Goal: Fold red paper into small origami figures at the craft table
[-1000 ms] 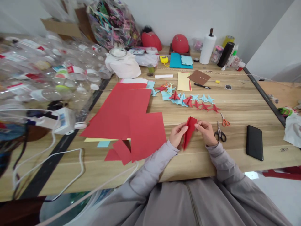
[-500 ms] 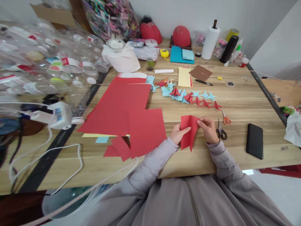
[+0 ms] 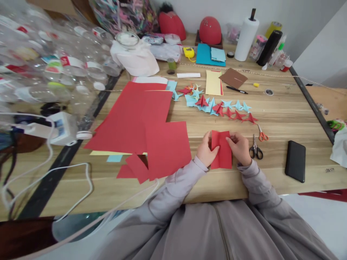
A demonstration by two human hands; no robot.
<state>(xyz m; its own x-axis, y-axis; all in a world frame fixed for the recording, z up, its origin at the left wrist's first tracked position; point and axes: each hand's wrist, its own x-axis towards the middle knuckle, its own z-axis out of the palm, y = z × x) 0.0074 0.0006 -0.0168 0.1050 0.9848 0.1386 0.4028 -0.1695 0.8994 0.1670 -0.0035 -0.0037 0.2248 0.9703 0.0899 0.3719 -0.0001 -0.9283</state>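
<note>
A small red folded paper [image 3: 222, 151] lies on the wooden table [image 3: 273, 119] between my hands, opened out into a rough rectangle. My left hand [image 3: 206, 151] pinches its left edge, thumb on top. Its upper right edge is gripped by my right hand [image 3: 240, 147], fingers curled. Beyond the hands, a row of finished red and blue paper stars [image 3: 219, 107] stretches across the table.
Large red paper sheets [image 3: 141, 126] with offcuts lie to the left. Two pairs of scissors [image 3: 256, 148] and a black phone [image 3: 295, 160] sit to the right. Plastic bottles [image 3: 48, 72] pile up at the left; a paper towel roll [image 3: 245, 34], red helmets and paper stacks stand at the back.
The red paper was a narrow pointed fold held up between my hands; it has been spread wider and laid down flat on the table. The view has shifted slightly.
</note>
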